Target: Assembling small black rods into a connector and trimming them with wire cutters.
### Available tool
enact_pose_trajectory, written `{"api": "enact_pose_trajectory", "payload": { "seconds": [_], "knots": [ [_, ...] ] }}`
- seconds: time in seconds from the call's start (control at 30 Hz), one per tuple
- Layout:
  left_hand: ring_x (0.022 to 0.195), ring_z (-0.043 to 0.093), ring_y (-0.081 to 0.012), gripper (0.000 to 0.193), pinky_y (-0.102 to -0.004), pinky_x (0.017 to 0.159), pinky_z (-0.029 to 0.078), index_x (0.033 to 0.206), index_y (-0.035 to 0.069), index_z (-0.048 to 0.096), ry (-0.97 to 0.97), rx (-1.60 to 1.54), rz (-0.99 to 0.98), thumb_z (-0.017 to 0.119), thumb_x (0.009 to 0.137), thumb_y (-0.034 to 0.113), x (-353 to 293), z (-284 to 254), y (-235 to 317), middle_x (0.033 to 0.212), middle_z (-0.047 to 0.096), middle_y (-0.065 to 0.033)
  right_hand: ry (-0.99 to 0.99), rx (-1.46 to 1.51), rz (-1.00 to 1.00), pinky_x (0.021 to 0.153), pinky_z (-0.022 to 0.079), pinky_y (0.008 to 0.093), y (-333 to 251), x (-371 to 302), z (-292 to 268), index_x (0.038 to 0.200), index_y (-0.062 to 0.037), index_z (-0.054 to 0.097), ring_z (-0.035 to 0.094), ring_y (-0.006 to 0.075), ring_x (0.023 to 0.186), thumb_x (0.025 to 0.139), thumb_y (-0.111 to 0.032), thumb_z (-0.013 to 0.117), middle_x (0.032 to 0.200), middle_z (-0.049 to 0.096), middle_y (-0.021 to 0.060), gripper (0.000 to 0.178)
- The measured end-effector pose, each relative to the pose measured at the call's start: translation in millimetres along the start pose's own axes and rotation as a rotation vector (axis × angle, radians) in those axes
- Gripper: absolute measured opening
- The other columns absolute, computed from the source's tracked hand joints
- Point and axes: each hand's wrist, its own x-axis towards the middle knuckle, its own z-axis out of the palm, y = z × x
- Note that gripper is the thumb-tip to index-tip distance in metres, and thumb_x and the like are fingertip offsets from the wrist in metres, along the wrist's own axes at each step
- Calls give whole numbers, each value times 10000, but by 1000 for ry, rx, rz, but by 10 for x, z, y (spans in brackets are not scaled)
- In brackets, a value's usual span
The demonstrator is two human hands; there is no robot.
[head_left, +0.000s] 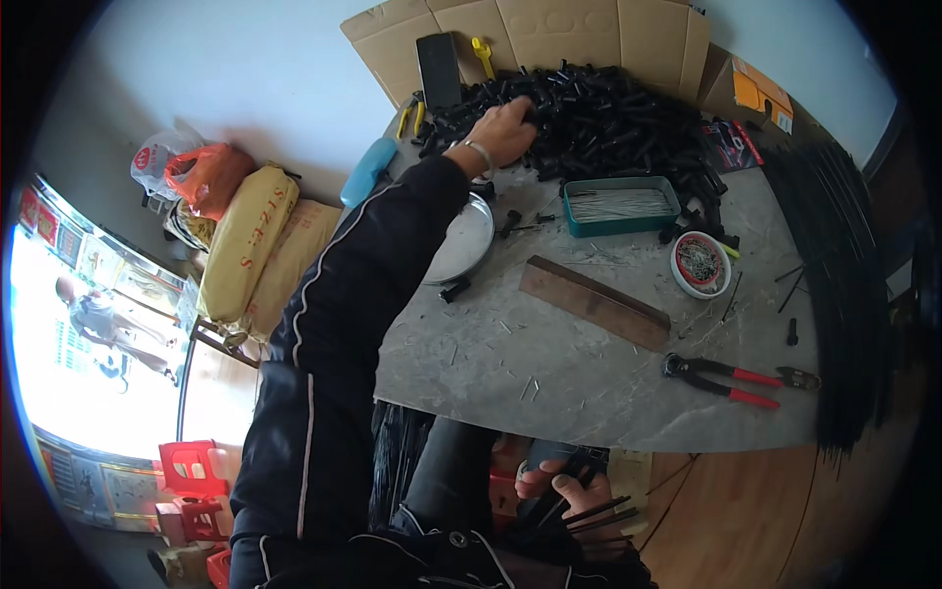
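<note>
My left hand (504, 133), with a bracelet at the wrist, reaches into a heap of short black cylindrical pieces (613, 118) at the back of the table. Its fingers curl down among them, and the fingertips are partly hidden. Low in front of my lap, below the table's near edge, my right hand (581, 496) is closed around several thin black rods (601, 512) that stick out to the right. A darker piece shows between its thumb and fingers, too dim to name. Under my left forearm lies a round metal plate (469, 240), partly covered.
A green tin of thin metal pins (623, 228), a small bowl (677, 273), a brown bar (594, 304) and red-handled pincers (721, 378) lie on the grey table (461, 363). Long black rods (829, 294) cover its right edge. Cardboard (569, 39) stands behind the heap.
</note>
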Motion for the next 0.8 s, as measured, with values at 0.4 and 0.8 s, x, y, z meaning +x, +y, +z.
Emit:
{"api": "enact_pose_trajectory", "payload": {
  "seconds": [0.4, 0.8],
  "knots": [
    [963, 646, -323, 264, -415, 825, 527, 1023, 106, 692, -210, 235, -83, 629, 803, 236, -286, 374, 211, 991, 675, -163, -9, -55, -19, 899, 516, 456, 83, -49, 93, 1145, 26, 561, 652, 326, 978, 940, -66, 542, 1057, 650, 199, 225],
    [598, 625, -101, 220, -254, 550, 507, 958, 30, 669, -285, -153, 25, 696, 834, 209, -1080, -634, 888, 735, 662, -60, -11, -56, -7, 831, 529, 428, 113, -82, 267, 1223, 17, 446, 653, 328, 935, 970, -103, 443, 1055, 630, 234, 280]
  ]
}}
